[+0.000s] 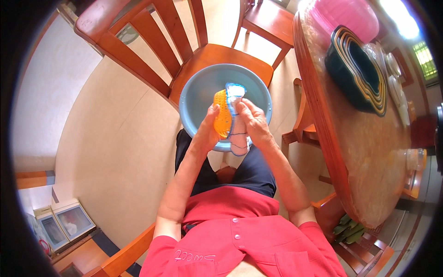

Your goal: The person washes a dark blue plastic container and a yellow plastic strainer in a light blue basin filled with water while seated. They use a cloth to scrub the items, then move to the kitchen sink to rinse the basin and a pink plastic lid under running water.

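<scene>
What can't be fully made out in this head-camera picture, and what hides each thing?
All in the head view:
- Left hand: most fingers hidden behind the yellow mesh piece.
- Chair seat: middle covered by the blue basin.
- Pink basin: cut off by the top edge.
- Window: too small and blurred to show what lies outside.

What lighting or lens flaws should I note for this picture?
Head view: black fisheye vignetting at the corners; head view: a blown-out patch right of the pink plastic basin; head view: the floor's left edge bows; head view: left hand and right hand remain readable.
</scene>
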Demonstrator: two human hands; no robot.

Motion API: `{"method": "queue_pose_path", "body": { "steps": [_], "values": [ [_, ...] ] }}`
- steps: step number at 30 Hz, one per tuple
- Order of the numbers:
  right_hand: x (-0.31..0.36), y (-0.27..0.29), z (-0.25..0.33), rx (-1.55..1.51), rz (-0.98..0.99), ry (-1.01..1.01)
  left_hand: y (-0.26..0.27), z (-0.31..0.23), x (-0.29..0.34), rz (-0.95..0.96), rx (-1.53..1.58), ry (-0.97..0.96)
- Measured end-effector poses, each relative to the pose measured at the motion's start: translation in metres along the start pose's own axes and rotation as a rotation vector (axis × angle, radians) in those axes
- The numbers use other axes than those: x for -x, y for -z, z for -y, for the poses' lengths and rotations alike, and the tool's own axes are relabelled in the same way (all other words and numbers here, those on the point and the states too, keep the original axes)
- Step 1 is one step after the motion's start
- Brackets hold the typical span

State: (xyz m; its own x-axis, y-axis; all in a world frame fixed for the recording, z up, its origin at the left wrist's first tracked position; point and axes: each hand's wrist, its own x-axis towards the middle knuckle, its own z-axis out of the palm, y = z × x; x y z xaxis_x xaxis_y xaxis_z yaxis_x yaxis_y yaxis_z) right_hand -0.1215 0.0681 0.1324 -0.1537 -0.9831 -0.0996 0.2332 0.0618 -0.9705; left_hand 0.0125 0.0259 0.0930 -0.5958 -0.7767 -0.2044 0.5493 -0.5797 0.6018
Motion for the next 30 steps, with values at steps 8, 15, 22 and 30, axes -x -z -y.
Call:
{"method": "queue_pose_path", "body": {
  "steps": [8, 15, 22, 30],
  "values": [
    [-0.011, 0.010, -0.001, -0.088, -0.239, 0.078, -0.003, -0.007, 0.020, 0.032, 0.141, 0.042],
    [0.003, -0.017, -0.032, 0.764, 0.088, 0.416, -0.011, 0.000, 0.024, 0.148, 0.314, 0.166],
    [0.011, -0.008, -0.009, 1.110, 0.422, 0.442, -0.003, -0.026, 0.019, 0.068, 0.308, 0.121],
    [0.004, 0.020, 0.011, 1.370, -0.026, 0.403, -0.014, -0.046, 0.021, 0.096, 0.329, 0.135]
  ]
}}
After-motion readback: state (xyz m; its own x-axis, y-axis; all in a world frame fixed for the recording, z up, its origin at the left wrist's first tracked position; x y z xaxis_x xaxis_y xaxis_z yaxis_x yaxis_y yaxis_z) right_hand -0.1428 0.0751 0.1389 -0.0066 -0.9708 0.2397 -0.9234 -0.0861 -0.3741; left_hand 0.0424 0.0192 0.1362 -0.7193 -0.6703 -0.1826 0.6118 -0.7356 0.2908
